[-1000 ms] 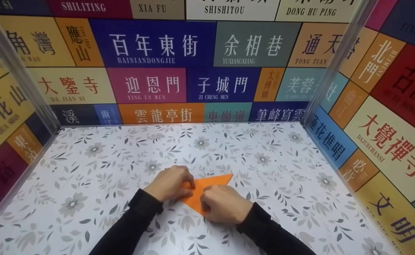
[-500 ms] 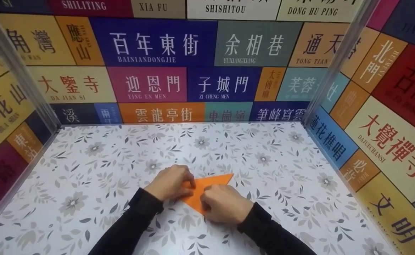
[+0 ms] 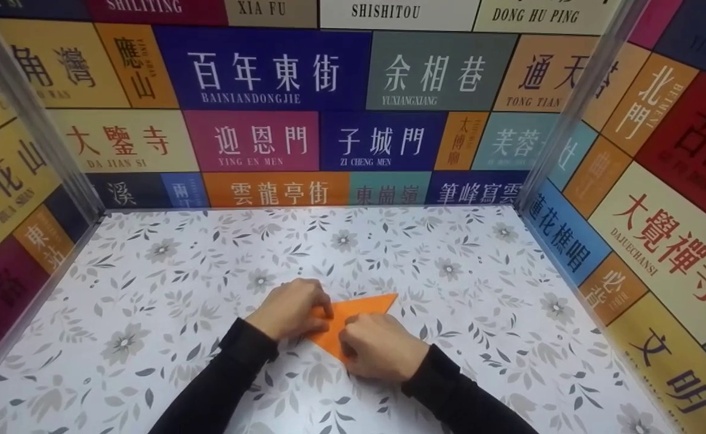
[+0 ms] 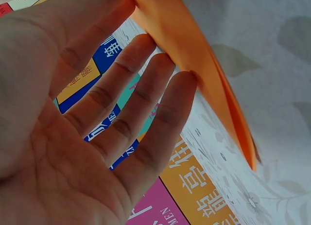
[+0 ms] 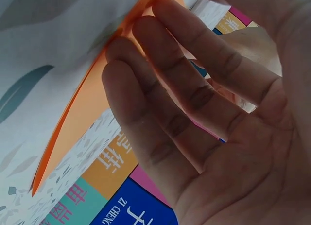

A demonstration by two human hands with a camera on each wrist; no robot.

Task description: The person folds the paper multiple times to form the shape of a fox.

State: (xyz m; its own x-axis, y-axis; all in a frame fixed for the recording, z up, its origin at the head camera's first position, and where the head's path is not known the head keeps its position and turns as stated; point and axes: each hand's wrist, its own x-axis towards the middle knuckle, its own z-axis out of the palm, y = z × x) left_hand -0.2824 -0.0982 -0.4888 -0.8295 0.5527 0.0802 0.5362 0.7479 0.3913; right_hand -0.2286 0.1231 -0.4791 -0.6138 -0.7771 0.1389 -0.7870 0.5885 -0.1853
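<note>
A folded sheet of orange paper (image 3: 362,306) lies on the table, one pointed corner aimed to the far right. At its left part, my left hand (image 3: 292,308) presses its fingertips on the sheet. My right hand (image 3: 384,346) rests on the near right part, covering some of it. In the left wrist view, lightly bent fingers touch the orange paper (image 4: 194,50), whose layers part slightly toward the tip. The right wrist view has the fingertips against the paper's other side (image 5: 80,113), where a narrow gap shows between layers. Both thumbs are mostly hidden.
The table (image 3: 208,253) has a white covering with grey flowers and leaves. Panels of coloured blocks with lettering (image 3: 262,72) stand at the back and both sides. Clear strips (image 3: 570,114) run up the corners. Black sleeves (image 3: 214,380) cover both forearms.
Both hands and the orange paper keep almost the same place and pose. The head view has tilted very slightly.
</note>
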